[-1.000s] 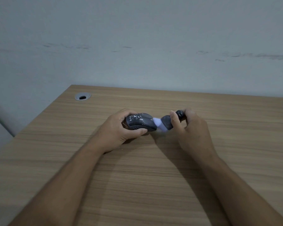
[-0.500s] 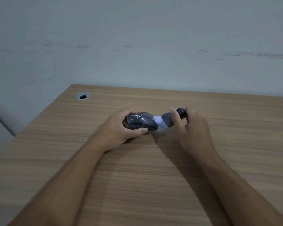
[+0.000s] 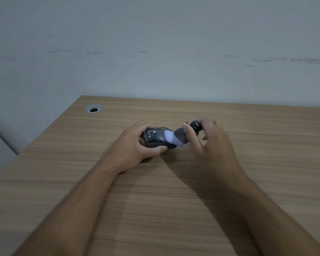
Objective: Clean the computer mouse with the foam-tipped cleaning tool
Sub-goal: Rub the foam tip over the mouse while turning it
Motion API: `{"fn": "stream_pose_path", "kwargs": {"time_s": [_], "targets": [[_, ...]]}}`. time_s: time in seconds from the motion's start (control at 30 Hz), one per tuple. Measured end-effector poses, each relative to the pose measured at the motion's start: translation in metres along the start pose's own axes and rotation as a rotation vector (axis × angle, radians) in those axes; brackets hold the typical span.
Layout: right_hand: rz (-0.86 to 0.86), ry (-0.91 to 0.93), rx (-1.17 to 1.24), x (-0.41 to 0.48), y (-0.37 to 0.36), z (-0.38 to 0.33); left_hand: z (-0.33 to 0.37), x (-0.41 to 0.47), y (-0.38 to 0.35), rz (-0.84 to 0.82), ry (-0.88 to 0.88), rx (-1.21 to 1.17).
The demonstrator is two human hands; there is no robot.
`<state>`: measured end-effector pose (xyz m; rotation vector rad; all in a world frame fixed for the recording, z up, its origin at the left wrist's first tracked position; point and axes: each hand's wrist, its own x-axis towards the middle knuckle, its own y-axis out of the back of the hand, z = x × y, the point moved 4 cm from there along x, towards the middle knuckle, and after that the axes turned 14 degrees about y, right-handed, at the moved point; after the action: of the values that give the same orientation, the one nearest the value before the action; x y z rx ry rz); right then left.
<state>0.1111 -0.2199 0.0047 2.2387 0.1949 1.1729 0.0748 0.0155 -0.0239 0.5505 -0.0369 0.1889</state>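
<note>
A dark computer mouse (image 3: 155,138) with white print and pale specks on its back sits on the wooden desk (image 3: 174,200), gripped from the left by my left hand (image 3: 135,145). My right hand (image 3: 209,143) holds a dark-handled cleaning tool (image 3: 181,135); its pale foam tip (image 3: 171,138) lies across the right half of the mouse's back. Thumb and fingers pinch the tool's handle, and its rounded black end (image 3: 195,125) sticks out above my fingers.
A round metal cable grommet (image 3: 93,109) sits in the desk's far left corner. The desk's back edge meets a scuffed pale wall (image 3: 155,52). The left edge of the desk runs diagonally toward me.
The foam tip has slid left, from the mouse's right end up onto its back. My left hand keeps its hold on the mouse.
</note>
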Motion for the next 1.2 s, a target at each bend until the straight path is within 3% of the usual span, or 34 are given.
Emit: {"fn": "stream_pose_path", "kwargs": {"time_s": [0.23, 0.37, 0.47, 0.6, 0.73, 0.87, 1.03, 1.2], "targets": [[0.141, 0.003, 0.015, 0.004, 0.016, -0.010, 0.004, 0.000, -0.003, 0.016, -0.022, 0.009], [0.036, 0.093, 0.067, 0.002, 0.003, -0.028, 0.006, -0.002, -0.001, 0.012, -0.008, 0.034], [-0.020, 0.056, 0.011, 0.000, -0.003, -0.017, 0.005, -0.002, 0.000, 0.042, -0.024, 0.033], [0.043, -0.016, -0.050, 0.003, 0.008, -0.004, 0.007, -0.003, 0.001, 0.061, -0.027, 0.054], [0.165, 0.018, 0.036, 0.004, 0.014, -0.024, 0.017, -0.006, -0.006, 0.072, -0.062, 0.072], [0.102, 0.104, 0.059, 0.004, 0.003, -0.039, 0.023, -0.008, -0.008, 0.070, -0.057, 0.116], [0.068, 0.014, -0.022, 0.003, 0.006, -0.015, 0.020, -0.008, -0.006, 0.102, -0.093, 0.164], [0.175, -0.024, 0.064, 0.004, 0.016, -0.023, 0.023, -0.009, -0.007, 0.100, -0.123, 0.172]]}}
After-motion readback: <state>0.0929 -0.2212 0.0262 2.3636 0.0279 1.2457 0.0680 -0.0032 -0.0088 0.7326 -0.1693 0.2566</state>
